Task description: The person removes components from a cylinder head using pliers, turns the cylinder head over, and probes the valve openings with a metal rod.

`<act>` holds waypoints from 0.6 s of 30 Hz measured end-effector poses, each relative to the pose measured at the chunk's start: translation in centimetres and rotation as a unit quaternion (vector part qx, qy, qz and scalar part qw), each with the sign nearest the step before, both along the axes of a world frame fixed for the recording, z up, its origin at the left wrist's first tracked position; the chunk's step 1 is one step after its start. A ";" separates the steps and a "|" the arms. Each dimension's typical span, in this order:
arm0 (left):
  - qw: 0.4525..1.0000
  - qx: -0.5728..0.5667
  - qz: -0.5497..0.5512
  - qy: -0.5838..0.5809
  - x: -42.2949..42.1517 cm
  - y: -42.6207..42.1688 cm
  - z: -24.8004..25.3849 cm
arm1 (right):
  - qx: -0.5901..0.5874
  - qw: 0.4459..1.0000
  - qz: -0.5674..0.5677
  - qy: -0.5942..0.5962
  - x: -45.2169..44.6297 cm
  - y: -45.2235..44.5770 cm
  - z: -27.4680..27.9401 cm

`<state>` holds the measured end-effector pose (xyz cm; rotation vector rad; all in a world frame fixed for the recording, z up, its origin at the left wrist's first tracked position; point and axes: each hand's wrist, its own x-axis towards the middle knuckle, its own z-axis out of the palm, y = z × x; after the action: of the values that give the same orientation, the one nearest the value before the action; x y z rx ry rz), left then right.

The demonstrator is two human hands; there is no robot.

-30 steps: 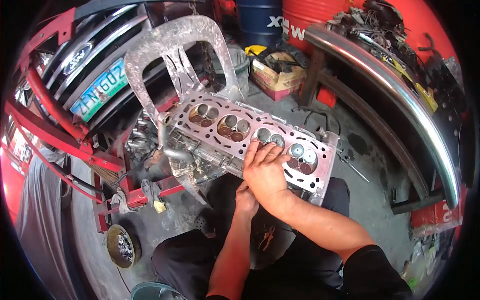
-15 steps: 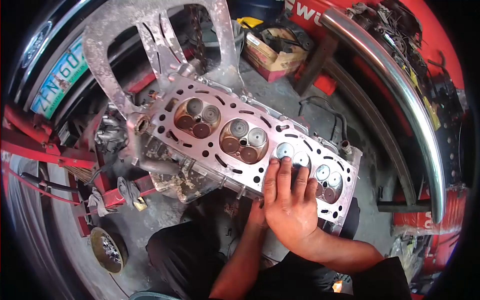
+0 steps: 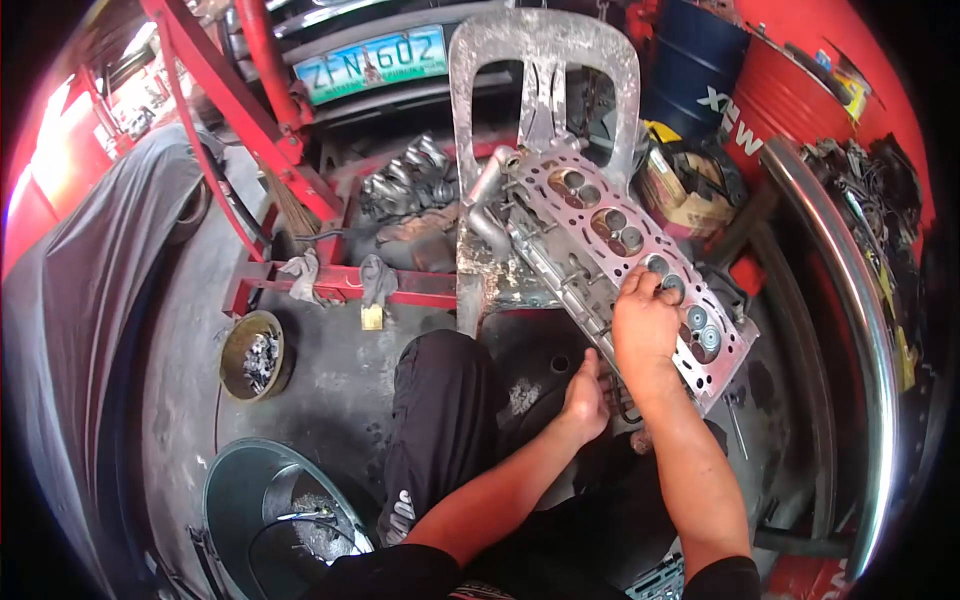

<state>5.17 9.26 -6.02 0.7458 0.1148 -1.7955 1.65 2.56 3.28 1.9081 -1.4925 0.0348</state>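
A metal cylinder head rests slanted, its flat face up, on the seat of a worn grey plastic chair. Round valves show in its combustion chambers, some pale and some brown. My right hand lies over the third chamber, with fingers bent and their tips down among the valves. Whatever those fingers pinch is hidden beneath them. Below the head's near edge is my left hand, thumb stretched up and fingers reaching toward the underside, partly out of sight.
A bowl of small metal parts and a dark bucket stand on the floor at left. Red steel framing runs behind them. A chrome bar curves along the right. Blue and red drums stand at the back.
The view has swung left and drawn back, so the cylinder head appears smaller and steeper. My right hand's fingers have gone from spread flat to bent. My left hand shows more beneath the head.
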 end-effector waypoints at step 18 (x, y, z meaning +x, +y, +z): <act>0.910 -0.309 -0.070 -0.267 -0.5 0.8 -1.4 | 0.019 0.893 0.265 -0.363 -4.8 8.9 4.8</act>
<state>4.65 10.11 -7.46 0.7546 -0.8532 -1.5593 -3.18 11.49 8.08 2.4217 -1.3343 1.0780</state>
